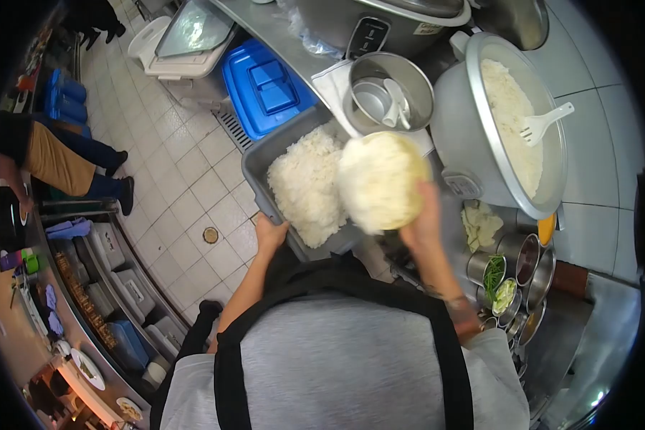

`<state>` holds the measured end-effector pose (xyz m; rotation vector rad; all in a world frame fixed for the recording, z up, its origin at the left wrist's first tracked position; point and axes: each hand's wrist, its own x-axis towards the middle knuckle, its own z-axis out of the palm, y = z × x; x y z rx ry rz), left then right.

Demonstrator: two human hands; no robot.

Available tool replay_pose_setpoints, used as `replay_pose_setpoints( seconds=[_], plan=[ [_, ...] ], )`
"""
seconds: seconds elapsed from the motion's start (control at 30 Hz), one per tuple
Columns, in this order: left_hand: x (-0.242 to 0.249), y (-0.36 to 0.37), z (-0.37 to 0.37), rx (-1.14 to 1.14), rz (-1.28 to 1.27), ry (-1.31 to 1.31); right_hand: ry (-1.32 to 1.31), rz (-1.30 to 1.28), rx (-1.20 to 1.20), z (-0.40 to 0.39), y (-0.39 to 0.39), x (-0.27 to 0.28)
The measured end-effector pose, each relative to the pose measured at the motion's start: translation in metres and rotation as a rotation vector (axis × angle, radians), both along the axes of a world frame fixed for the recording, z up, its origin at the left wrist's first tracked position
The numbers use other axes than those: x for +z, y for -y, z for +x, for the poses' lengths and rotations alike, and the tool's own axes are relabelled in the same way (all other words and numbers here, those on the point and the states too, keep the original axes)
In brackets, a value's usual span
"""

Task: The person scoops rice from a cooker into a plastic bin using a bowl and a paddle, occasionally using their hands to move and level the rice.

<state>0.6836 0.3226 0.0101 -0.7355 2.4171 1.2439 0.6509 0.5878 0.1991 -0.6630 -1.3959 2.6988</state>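
A yellowish bowl heaped with white rice (380, 183) is in my right hand (421, 218), blurred by motion, above the right part of a grey tub. That grey tub (254, 172) holds a large mound of cooked rice (304, 183). My left hand (271, 235) grips the near left rim of the tub. To the right stands a big silver rice cooker (460, 136), open, with rice (509, 107) and a white slotted paddle (548, 124) inside. Behind the bowl, a metal pot (423, 89) holds a white utensil (394, 104).
A blue lid (265, 86) lies beyond the tub. Another cooker (408, 32) stands at the back. Metal containers with greens (493, 276) are at the right. A person in brown and dark clothes (61, 158) stands at the left, near a counter with trays (129, 287).
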Motion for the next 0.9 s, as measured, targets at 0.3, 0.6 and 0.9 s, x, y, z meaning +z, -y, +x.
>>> replay_pose_setpoints(
  seconds=[0.3,0.6,0.9],
  plan=[
    [0.009,0.063,0.032,-0.077,-0.031,0.053,-0.253,1.471,0.161,0.014,0.072,-0.102],
    [0.009,0.087,0.024,-0.164,-0.011,-0.013,-0.231,1.583,0.731,0.034,0.150,-0.212],
    [0.006,0.097,0.013,-0.147,0.055,0.046,-0.028,1.346,0.556,-0.021,0.167,-0.217]
  ],
)
